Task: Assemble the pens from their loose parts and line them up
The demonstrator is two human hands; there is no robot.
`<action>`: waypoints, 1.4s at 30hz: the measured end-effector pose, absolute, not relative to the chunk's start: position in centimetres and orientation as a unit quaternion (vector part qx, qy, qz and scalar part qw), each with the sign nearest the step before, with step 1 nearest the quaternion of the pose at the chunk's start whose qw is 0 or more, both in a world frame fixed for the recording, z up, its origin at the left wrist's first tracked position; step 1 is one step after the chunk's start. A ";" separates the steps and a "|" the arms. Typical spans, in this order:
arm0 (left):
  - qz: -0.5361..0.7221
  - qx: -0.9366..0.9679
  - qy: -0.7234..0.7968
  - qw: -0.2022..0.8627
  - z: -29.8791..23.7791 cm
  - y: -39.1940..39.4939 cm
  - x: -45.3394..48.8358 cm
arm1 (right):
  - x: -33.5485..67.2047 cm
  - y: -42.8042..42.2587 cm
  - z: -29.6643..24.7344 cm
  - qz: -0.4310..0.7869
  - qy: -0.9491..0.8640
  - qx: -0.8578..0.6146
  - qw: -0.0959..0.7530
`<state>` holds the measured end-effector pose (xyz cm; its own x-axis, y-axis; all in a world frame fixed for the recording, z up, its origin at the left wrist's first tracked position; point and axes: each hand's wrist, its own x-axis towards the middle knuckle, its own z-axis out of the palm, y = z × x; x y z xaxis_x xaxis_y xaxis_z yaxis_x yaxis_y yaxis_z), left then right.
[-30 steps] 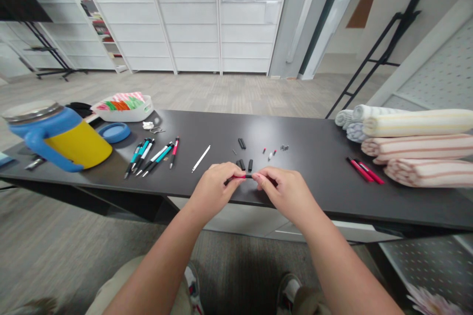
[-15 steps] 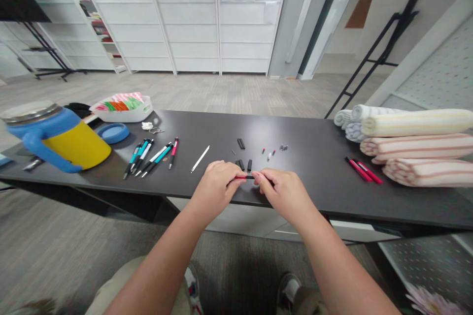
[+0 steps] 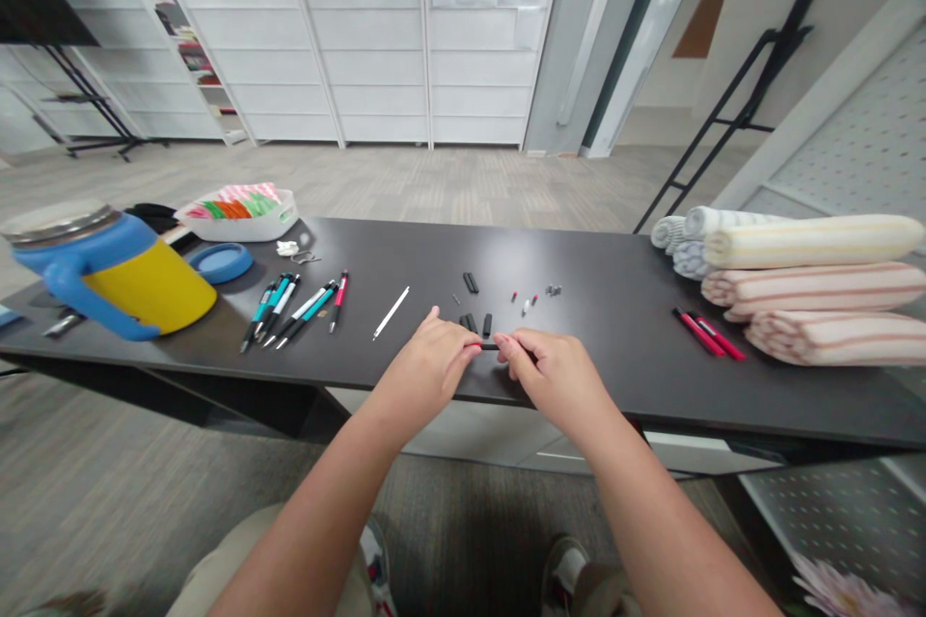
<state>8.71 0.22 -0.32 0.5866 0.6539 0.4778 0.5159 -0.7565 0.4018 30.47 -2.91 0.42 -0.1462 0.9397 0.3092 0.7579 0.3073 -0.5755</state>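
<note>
Between my hands, just above the table's front edge, a slim red-and-black pen barrel (image 3: 488,346) lies level. My left hand (image 3: 432,362) is closed on its red end, most of which the fingers hide. My right hand (image 3: 552,368) pinches the black end between thumb and fingertips. Just beyond are several black rubber grips (image 3: 487,323), two more black pieces (image 3: 471,282), small red-tipped parts (image 3: 534,300), a short white piece (image 3: 526,307) and tiny metal bits (image 3: 554,290). A white pen refill (image 3: 392,312) lies left of them.
Several assembled pens (image 3: 289,308) lie at left, near a blue-and-yellow mug (image 3: 155,275), a blue lid (image 3: 221,262) and a white basket (image 3: 242,228). Two red pen barrels (image 3: 709,335) lie at right beside rolled towels (image 3: 817,284). The dark table (image 3: 608,275) ends close to my wrists.
My left index finger has lifted and straightened, and less red shows at my left fingertips. My right hand has hardly moved.
</note>
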 end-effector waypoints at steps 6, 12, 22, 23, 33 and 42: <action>0.349 0.864 0.348 0.107 -0.6 0.1 8.8 | 30.5 -3.0 0.4 0.145 -0.742 -0.574 0.314; 0.310 0.879 0.352 0.085 -0.5 0.0 9.0 | 30.5 -3.0 0.2 0.135 -0.751 -0.566 0.313; 0.352 0.865 0.349 0.073 -1.0 0.1 8.8 | 29.9 -3.1 0.2 0.110 -0.765 -0.552 0.313; 0.362 0.862 0.348 0.068 -1.1 0.0 8.8 | 29.7 -3.2 0.2 0.107 -0.764 -0.552 0.315; 0.371 0.854 0.363 0.045 -0.5 -0.2 9.1 | 29.4 -3.3 0.6 0.100 -0.737 -0.573 0.344; 0.368 0.859 0.354 0.041 -0.9 -0.1 9.0 | 29.2 -3.2 0.7 0.080 -0.740 -0.574 0.341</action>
